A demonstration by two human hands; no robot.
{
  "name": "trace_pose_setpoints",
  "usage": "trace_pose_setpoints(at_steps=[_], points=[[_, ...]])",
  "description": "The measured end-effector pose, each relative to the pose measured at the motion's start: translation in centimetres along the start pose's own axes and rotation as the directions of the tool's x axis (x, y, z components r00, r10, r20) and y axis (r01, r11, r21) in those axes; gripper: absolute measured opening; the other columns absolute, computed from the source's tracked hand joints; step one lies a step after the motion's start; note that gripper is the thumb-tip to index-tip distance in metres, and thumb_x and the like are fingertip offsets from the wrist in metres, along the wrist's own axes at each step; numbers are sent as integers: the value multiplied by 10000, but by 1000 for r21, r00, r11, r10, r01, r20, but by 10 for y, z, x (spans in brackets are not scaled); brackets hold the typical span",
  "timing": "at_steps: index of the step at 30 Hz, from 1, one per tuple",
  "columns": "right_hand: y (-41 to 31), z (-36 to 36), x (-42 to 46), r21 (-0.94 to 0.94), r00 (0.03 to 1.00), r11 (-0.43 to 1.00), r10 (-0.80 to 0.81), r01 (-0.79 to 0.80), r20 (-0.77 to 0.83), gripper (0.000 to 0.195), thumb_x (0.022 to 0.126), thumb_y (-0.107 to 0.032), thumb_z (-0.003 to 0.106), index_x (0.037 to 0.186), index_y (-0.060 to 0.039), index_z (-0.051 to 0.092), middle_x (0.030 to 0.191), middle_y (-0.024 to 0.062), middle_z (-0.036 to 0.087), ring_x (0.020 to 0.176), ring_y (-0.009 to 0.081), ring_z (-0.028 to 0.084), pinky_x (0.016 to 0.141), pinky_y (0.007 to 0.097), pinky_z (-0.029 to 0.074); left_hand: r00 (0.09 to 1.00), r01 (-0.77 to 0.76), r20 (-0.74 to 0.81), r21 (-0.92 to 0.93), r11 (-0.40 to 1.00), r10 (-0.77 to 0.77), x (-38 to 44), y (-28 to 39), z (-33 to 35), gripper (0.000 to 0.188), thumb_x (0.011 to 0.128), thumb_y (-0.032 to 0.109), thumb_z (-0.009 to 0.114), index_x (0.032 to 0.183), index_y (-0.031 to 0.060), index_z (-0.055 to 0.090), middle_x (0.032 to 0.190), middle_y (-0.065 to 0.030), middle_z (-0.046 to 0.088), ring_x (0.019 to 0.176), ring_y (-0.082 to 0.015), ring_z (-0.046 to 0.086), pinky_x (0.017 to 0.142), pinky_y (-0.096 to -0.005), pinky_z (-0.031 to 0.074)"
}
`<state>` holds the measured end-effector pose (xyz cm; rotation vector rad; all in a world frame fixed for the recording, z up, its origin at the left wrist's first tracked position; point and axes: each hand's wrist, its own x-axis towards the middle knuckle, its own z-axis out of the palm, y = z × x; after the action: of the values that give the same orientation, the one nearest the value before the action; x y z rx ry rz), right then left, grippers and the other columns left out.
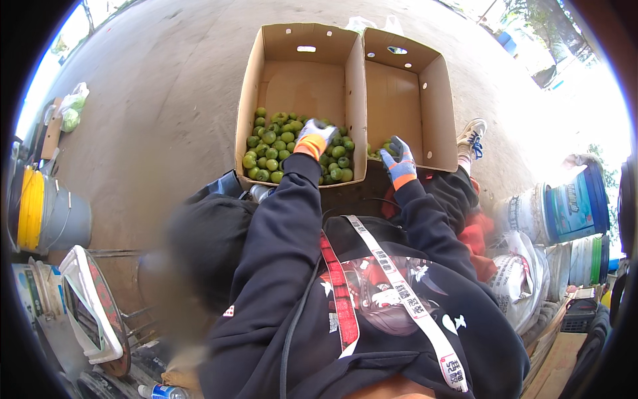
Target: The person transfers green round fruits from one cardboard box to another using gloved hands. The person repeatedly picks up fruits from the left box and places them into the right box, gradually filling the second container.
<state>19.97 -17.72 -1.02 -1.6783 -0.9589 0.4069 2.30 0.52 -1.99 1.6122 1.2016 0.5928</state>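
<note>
Two open cardboard boxes stand side by side in front of me. Many round green fruits (pixel 271 152), which look like green tomatoes, cover the near half of the left box (pixel 305 80). My left hand (pixel 317 133), in a grey glove with an orange cuff, reaches down among them. Its fingertips are hidden, so whether it grips a fruit is unclear. A few green fruits (pixel 387 146) show in the near left corner of the right box (pixel 398 95). Beside them, at the near rim, my right hand (pixel 400 162), gloved alike, has thumb and fingers apart.
Buckets stand to the left (pixel 65 212) and right (pixel 575 199). A white bag (pixel 518 279) sits near my right side. Someone's dark-capped head (pixel 212 244) is close at my left. A bagged green vegetable (pixel 72 112) lies at far left. A plastic bottle (pixel 167 391) is at lower left.
</note>
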Motion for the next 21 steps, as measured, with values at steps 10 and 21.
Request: trace_pose_setpoints(at_steps=[10, 21], points=[[-26, 15, 3, 25, 976, 981, -192, 191, 98, 621, 717, -115, 729, 1245, -19, 418, 1138, 115, 529, 1046, 184, 510, 913, 304, 407, 851, -143, 502, -68, 987, 158, -55, 89, 19, 410, 734, 347, 700, 971, 38, 573, 868, -90, 626, 796, -171, 572, 706, -315, 457], [11, -27, 24, -444, 980, 875, 143, -191, -140, 724, 722, -305, 712, 1304, -52, 364, 1223, 220, 458, 1117, 327, 478, 921, 380, 411, 916, 363, -388, 685, 632, -106, -41, -9, -26, 374, 817, 334, 532, 1150, 165, 556, 1326, -112, 400, 1270, -330, 306, 986, -538, 276]])
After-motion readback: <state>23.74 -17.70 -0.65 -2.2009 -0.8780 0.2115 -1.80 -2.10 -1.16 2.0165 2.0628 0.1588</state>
